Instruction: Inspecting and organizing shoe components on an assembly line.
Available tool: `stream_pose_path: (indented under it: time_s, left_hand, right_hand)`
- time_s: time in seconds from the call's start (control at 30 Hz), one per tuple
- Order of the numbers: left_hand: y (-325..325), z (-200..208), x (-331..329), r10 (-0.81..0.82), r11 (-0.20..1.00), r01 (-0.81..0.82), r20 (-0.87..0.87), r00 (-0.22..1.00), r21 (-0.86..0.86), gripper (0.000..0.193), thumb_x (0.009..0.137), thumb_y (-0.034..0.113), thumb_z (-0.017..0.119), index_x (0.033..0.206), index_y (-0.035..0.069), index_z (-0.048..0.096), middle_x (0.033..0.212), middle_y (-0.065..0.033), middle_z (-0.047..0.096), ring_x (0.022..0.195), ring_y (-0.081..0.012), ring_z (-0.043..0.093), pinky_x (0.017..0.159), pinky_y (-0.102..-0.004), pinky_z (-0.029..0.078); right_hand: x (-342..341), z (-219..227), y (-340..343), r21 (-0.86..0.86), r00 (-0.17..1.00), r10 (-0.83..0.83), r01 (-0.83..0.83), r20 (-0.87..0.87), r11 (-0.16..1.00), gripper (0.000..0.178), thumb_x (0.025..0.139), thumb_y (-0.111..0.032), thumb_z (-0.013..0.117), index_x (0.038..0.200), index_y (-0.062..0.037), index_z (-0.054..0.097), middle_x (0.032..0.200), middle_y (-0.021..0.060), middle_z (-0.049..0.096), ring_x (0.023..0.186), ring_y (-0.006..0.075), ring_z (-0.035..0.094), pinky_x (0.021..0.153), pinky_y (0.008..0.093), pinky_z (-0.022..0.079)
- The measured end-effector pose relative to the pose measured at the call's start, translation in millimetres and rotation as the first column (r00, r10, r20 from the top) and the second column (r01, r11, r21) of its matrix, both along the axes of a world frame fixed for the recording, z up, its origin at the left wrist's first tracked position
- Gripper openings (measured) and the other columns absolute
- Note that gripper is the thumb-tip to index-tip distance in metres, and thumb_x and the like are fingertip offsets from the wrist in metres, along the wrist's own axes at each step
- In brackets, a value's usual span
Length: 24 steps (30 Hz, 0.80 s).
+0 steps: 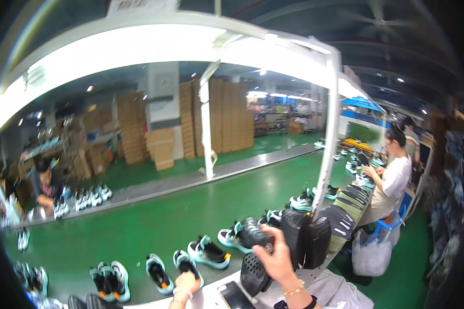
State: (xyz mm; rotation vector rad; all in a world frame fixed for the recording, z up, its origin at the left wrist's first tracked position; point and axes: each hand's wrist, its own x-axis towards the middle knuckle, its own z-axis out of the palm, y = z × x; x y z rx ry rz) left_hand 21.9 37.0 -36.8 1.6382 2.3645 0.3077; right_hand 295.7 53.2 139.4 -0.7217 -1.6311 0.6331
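My left hand (187,283) is closed at the heel end of a black and teal sneaker (184,261) on the green line; its fingertips are hidden. My right hand (278,257) is raised with thumb and fingers apart and holds nothing that I can see. Just beyond its fingertips is a dark, ridged shoe-shaped piece (255,230). Below the thumb stands a black perforated piece (253,274), and more black moulded pieces (316,242) stand upright to its right. Other black and teal sneakers (209,252) lie in a row along the near edge.
A dark phone (235,296) lies at the near edge. A white post (328,139) rises from the line at right. Stacked insoles (340,220) lead toward a seated person (394,175). A white plastic bag (372,253) hangs there. Another person (45,183) works across the line.
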Motion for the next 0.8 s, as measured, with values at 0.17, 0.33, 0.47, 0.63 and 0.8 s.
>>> stream_pose_path:
  time_s: [0.17, 0.33, 0.47, 0.63, 0.8]
  left_hand:
    - [-14, 15, 13, 0.073, 0.968, -0.071, 0.001, 0.997, 0.241, 0.018, 0.073, 0.012, 0.056, 0.087, 0.004, 0.064, 0.093, -0.0152, 0.063, 0.078, -0.0301, 0.064, 0.071, -0.041, 0.051]
    - [-47, 3, 13, 0.078, 0.838, -0.111, 0.084, 0.993, 0.534, 0.04, 0.068, 0.009, 0.065, 0.108, 0.004, 0.061, 0.128, -0.013, 0.043, 0.11, -0.0313, 0.046, 0.087, -0.0398, 0.045]
    - [-57, -15, 5, 0.044, 0.788, -0.145, 0.18, 0.983, 0.598, 0.041, 0.07, 0.012, 0.066, 0.11, 0.006, 0.061, 0.132, -0.0144, 0.04, 0.114, -0.0323, 0.043, 0.094, -0.0389, 0.04]
    - [-63, -19, 5, 0.108, 0.835, -0.267, 0.333, 0.937, 0.481, 0.036, 0.076, 0.024, 0.065, 0.11, 0.012, 0.062, 0.134, -0.0169, 0.04, 0.117, -0.0319, 0.044, 0.095, -0.0387, 0.04]
    - [-62, -17, 3, 0.116, 0.854, -0.286, 0.378, 0.918, 0.434, 0.032, 0.077, 0.023, 0.063, 0.107, 0.015, 0.062, 0.133, -0.0151, 0.043, 0.11, -0.0309, 0.05, 0.089, -0.039, 0.044]
  right_hand:
    - [-85, -30, -2, -0.361, 0.913, 0.338, -0.242, 0.229, 0.9, 0.042, 0.081, -0.014, 0.063, 0.116, -0.0034, 0.041, 0.091, 0.0128, 0.061, 0.085, 0.0189, 0.059, 0.076, 0.0315, 0.046]
    - [-139, -70, 26, -0.31, 0.807, 0.316, -0.174, 0.499, 0.935, 0.045, 0.08, -0.026, 0.065, 0.113, -0.0045, 0.043, 0.087, 0.0175, 0.061, 0.079, 0.0282, 0.061, 0.072, 0.0365, 0.047]
    - [-188, -89, 26, -0.366, 0.533, 0.377, -0.131, 0.757, 0.921, 0.057, 0.079, -0.035, 0.064, 0.11, 0.0065, 0.04, 0.096, 0.0269, 0.06, 0.092, 0.0386, 0.06, 0.077, 0.0402, 0.048]
    - [-217, -76, 29, -0.199, 0.192, 0.192, 0.017, 0.963, 0.98, 0.06, 0.068, -0.059, 0.062, 0.083, -0.0019, 0.069, 0.084, 0.0154, 0.067, 0.083, 0.0275, 0.065, 0.073, 0.0355, 0.051]
    - [-231, -71, 45, -0.38, 0.162, 0.361, 0.108, 0.918, 0.918, 0.051, 0.062, -0.051, 0.072, 0.079, -0.0031, 0.069, 0.084, 0.0102, 0.068, 0.078, 0.0227, 0.066, 0.066, 0.0318, 0.051]
